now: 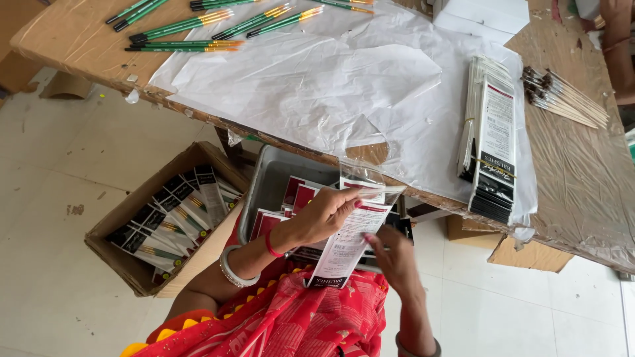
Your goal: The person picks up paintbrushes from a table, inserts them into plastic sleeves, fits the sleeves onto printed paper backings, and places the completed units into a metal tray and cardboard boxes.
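Note:
My left hand (322,215) grips the upper part of a clear plastic sleeve with a printed white and dark red card inside (350,233), held over my lap. My right hand (395,256) holds the sleeve's lower right edge from beneath. Under the sleeve sits a grey metal tray (264,178) with more dark red cards in it. On the table above lie several green-handled paint brushes (218,26), a banded stack of printed cards (493,139) and a bundle of thin wooden-handled brushes (562,96).
A cardboard box (126,264) of packed brush sets stands on the tiled floor at my left. White plastic sheeting (311,86) covers the brown-paper table. A white box (483,13) sits at the far edge. Another person's arm (618,39) shows at the top right.

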